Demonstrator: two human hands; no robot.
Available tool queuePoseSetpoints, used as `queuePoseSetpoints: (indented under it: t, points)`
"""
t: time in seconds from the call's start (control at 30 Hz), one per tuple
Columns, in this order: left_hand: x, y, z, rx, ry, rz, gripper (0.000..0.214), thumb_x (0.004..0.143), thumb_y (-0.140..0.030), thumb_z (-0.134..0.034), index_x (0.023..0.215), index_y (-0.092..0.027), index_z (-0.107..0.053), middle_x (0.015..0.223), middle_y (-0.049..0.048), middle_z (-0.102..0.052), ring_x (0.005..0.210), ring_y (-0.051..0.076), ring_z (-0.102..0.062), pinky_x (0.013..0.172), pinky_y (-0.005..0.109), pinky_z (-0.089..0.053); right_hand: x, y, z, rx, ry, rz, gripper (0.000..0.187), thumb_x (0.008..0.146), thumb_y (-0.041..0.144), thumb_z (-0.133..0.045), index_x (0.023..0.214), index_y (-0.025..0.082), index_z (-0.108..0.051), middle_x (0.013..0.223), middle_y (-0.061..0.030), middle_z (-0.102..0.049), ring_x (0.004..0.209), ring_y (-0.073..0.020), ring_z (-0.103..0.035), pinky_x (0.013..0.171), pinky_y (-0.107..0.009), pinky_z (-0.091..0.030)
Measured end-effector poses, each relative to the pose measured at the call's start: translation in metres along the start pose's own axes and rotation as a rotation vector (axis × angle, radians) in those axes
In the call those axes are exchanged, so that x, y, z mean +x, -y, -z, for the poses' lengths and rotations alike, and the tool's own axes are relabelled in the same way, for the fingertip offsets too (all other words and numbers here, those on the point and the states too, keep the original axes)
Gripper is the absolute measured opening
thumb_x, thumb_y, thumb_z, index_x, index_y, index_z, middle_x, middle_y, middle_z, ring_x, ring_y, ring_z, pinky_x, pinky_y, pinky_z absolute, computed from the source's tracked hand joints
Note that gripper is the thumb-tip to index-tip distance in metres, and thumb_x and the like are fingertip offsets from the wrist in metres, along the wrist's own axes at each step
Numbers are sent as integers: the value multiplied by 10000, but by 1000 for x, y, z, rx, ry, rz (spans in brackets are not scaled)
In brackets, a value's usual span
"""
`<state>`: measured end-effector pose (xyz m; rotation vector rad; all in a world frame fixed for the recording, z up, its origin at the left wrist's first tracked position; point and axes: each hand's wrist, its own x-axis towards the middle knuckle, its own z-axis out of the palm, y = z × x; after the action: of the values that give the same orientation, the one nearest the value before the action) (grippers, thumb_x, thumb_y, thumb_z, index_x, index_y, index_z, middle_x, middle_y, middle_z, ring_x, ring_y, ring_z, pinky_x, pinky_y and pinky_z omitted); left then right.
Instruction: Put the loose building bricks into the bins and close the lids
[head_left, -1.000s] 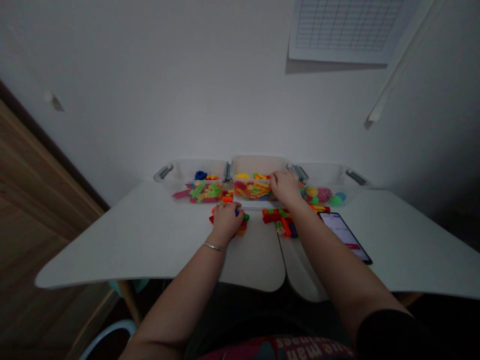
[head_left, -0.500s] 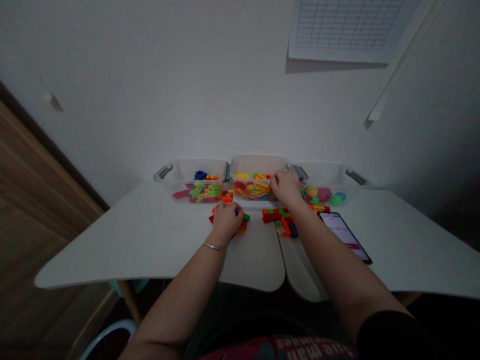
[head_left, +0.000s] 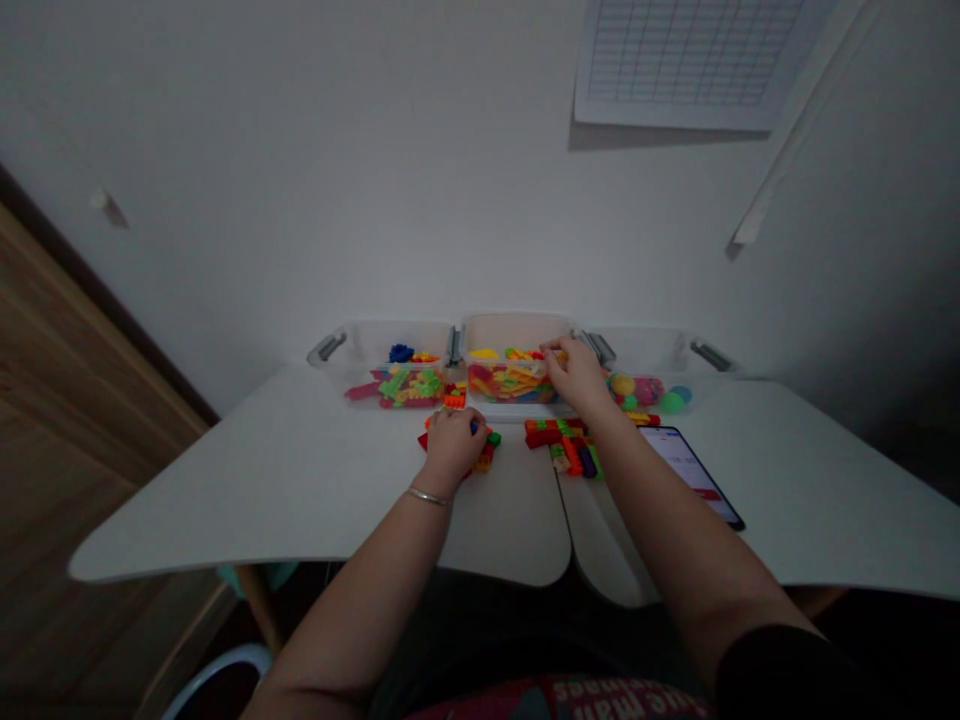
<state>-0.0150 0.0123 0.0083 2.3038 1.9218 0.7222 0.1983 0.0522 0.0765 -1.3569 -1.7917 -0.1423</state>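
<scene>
At the far edge of the white bench [head_left: 300, 480], three clear plastic bins stand side by side against the wall. The right hand [head_left: 577, 375] reaches over the near wall of the middle bin [head_left: 517, 328], with its fingers [head_left: 553, 352] bent down among the loose building bricks [head_left: 504, 380] inside; whether they grip a brick cannot be determined. The left hand [head_left: 454, 440] lies palm down on a small brick cluster [head_left: 487, 452] on the bench just in front of the bins. Its fingers are curled over the cluster and hide most of it, so a closed grip cannot be confirmed. A thin bracelet [head_left: 429, 495] circles the left wrist. The left bin [head_left: 352, 345] holds more mixed bricks. The right bin [head_left: 660, 345] holds coloured balls [head_left: 645, 390]. A second brick assembly [head_left: 566, 445] lies between the two forearms, directly beneath the right wrist and close to the near wall of the middle bin. A smartphone [head_left: 694, 475] with a lit screen lies just beside the right forearm on its outer side. A gridded wall chart [head_left: 697, 60] hangs above.
</scene>
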Motion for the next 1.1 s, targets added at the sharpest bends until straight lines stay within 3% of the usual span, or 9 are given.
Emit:
queuePoseSetpoints:
  t: [0.1, 0.2, 0.3, 0.47, 0.63, 0.9, 1.1]
  points:
    - [1, 0, 0, -2, 0, 5, 209, 830, -287, -525, 895, -218, -712, 932, 71, -716, 979, 246, -603, 928, 387, -421, -14, 14, 3, 111, -138, 69, 197, 858, 230, -460, 908, 185, -645, 985, -97, -697, 989, -255, -587, 930, -396, -419]
    - [1, 1, -1, -21, -9, 4, 206, 824, -262, -530, 913, -216, -710, 942, 69, -719, 980, 240, -611, 922, 372, -429, -36, 28, -4, 193, -119, 112, 172, 859, 231, -470, 874, 191, -637, 931, -89, -693, 923, -234, -598, 880, -374, -444]
    - [0, 0, 0, -43, -16, -12, 209, 818, -232, -533, 925, -210, -712, 946, 63, -725, 976, 230, -620, 929, 359, -430, -62, 35, -21, 221, 35, 104, 131, 834, 209, -512, 854, 197, -641, 871, -73, -690, 858, -213, -607, 826, -345, -463]
    - [1, -1, -1, -39, -20, -8, 223, 844, -240, -512, 933, -202, -712, 946, 68, -731, 980, 231, -624, 931, 360, -428, -91, 32, -43, 198, 334, 113, 175, 819, 156, -560, 953, 201, -664, 996, -62, -703, 977, -207, -605, 903, -353, -451]
    - [2, -2, -3, -32, -28, 0, 234, 866, -231, -482, 919, -213, -709, 945, 56, -735, 973, 229, -630, 931, 373, -416, -98, 32, -47, 96, 438, 171, 216, 813, 129, -584, 1007, 192, -654, 1065, -63, -695, 1035, -210, -584, 965, -363, -420]
    - [0, -6, -1, -1, 7, -28, 226, 850, -261, -500, 916, -230, -714, 950, 47, -735, 985, 244, -618, 922, 386, -405, -100, 34, -46, -64, 398, 148, 85, 837, 214, -612, 912, 194, -648, 933, -62, -691, 955, -214, -572, 870, -348, -414]
    - [1, -7, -1, -3, 37, -57, 225, 845, -261, -507, 913, -235, -720, 976, 45, -736, 1004, 242, -610, 930, 381, -403, -100, 36, -45, -135, 366, 124, 104, 841, 300, -627, 872, 202, -643, 918, -66, -694, 933, -229, -578, 825, -356, -398]
